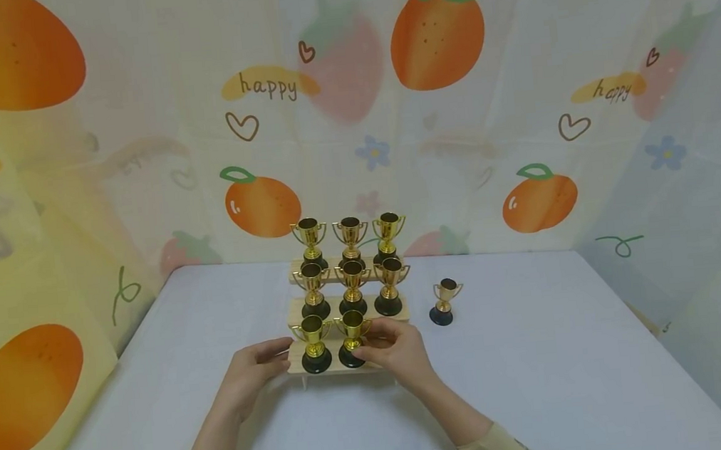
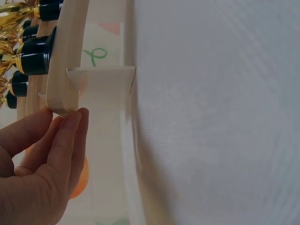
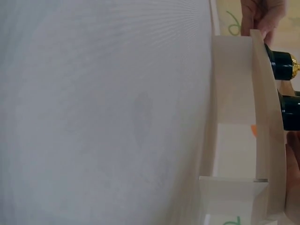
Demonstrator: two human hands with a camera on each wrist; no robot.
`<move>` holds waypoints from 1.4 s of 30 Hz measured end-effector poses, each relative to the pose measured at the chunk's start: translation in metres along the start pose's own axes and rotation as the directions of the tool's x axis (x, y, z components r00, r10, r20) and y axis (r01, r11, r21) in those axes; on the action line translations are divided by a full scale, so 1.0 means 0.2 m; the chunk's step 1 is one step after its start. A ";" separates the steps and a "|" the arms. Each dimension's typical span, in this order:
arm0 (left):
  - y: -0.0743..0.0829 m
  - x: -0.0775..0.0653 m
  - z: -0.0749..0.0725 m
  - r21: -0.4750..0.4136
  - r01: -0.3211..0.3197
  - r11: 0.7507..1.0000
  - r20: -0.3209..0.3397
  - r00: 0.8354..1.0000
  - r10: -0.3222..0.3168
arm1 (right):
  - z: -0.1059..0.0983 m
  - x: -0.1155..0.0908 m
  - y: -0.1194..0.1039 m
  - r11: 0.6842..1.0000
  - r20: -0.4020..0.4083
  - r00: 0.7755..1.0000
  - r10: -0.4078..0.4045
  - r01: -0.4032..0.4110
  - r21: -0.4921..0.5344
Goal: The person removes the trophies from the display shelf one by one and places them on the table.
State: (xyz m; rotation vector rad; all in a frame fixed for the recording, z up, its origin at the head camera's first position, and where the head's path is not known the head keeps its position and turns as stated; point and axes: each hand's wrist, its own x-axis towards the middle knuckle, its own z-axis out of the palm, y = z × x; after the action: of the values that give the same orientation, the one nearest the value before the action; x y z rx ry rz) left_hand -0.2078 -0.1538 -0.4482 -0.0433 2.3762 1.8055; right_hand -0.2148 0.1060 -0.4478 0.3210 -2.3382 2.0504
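A three-step wooden display stand point(image 1: 294, 359) holds small gold trophy cups with black bases: three on the top step, three on the middle, two on the front. My left hand point(image 1: 251, 370) pinches the left end of the front step; in the left wrist view, its thumb and fingertips meet at the board's end point(image 2: 65, 89). My right hand point(image 1: 402, 353) holds the right-hand trophy cup point(image 1: 353, 323) of the front step, thumb low by its base and fingers behind. In the right wrist view that hand is mostly hidden behind the board point(image 3: 269, 117).
One more trophy cup point(image 1: 443, 306) stands upright on the white table point(image 1: 540, 366), right of the stand. Clear supports point(image 2: 103, 69) hold the front step above the table. A fruit-print cloth point(image 1: 354, 147) hangs behind and at both sides.
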 end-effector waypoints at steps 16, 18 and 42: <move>-0.01 0.00 0.00 -0.008 -0.007 1.000 0.003 1.000 0.007 | 0.02 0.01 0.00 0.998 0.008 1.000 -0.009 0.009 -0.069; -0.01 0.00 0.00 -0.006 -0.004 1.000 0.004 1.000 0.004 | 0.02 0.01 0.00 0.997 0.008 1.000 -0.003 0.003 -0.082; 0.01 -0.01 0.00 0.016 0.033 0.999 -0.011 0.999 -0.033 | 0.03 0.00 -0.01 0.996 0.022 1.000 0.000 0.002 -0.086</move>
State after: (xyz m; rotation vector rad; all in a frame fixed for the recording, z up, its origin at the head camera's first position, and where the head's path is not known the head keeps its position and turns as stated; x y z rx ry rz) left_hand -0.2066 -0.1529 -0.4472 -0.0902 2.3828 1.7750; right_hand -0.2140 0.0998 -0.4458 0.3444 -2.4296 1.9479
